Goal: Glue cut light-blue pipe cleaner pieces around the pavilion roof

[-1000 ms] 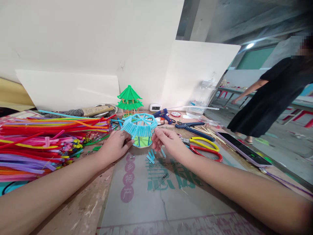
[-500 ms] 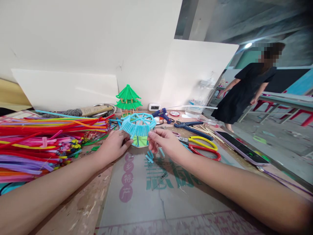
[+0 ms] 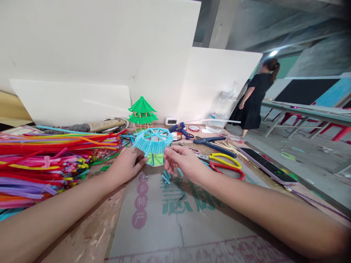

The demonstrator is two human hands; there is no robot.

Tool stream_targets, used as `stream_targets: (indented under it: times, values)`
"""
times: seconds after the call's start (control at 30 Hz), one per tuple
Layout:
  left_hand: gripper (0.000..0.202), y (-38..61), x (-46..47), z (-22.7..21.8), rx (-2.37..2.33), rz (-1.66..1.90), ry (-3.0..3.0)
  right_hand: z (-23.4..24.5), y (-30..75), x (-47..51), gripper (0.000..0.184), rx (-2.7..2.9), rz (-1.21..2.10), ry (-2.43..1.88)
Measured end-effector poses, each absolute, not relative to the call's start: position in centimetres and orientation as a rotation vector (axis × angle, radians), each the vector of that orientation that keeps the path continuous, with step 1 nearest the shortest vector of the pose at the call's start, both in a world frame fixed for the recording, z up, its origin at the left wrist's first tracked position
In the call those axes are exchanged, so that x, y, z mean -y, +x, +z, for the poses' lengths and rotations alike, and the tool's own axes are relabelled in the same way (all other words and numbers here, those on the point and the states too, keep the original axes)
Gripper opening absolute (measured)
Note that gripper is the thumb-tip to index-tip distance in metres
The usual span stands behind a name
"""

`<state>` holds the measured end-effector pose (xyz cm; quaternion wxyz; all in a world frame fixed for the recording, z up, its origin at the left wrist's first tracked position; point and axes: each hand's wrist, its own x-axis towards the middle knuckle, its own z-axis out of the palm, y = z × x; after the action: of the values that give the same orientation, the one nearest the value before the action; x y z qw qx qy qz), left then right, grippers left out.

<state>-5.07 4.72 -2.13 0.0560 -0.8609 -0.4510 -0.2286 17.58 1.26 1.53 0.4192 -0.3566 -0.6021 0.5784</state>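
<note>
A light blue pipe-cleaner pavilion model (image 3: 153, 141), with a spoked round roof and a fringe of short pieces, stands on a green base at the middle of the table. My left hand (image 3: 126, 165) rests against its left side, fingers curled at the base. My right hand (image 3: 183, 161) pinches the fringe on its right edge with thumb and forefinger. Several short blue cut pieces (image 3: 166, 176) lie on the table just below my right hand. A finished green pavilion model (image 3: 142, 114) stands behind.
A big heap of coloured pipe cleaners (image 3: 46, 160) fills the left. A blue glue gun (image 3: 181, 129), blue pliers (image 3: 212, 143), yellow and red scissors (image 3: 226, 165) and a phone (image 3: 265, 165) lie at the right. A person in black (image 3: 253, 99) walks in the background.
My right hand has shifted slightly left along the blue fringe. The view has panned a little. The person in black has walked away, from near right to farther back.
</note>
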Motion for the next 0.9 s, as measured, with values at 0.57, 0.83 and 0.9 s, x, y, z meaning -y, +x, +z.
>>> stream_targets:
  times: [0.57,0.83,0.9]
  values:
    - [0.026,-5.2,-4.9,-2.4,1.299,-0.738,-2.616,2.3,19.0,1.1,0.040,2.089,0.397,-0.903]
    - [0.027,-5.1,-4.8,-2.3,1.340,-0.687,-2.599,5.2,20.7,0.6,0.017,2.068,0.065,-0.806]
    - [0.028,-5.1,-4.7,-2.2,1.348,-0.672,-2.610,5.5,20.9,0.1,0.026,2.108,-0.069,-0.745]
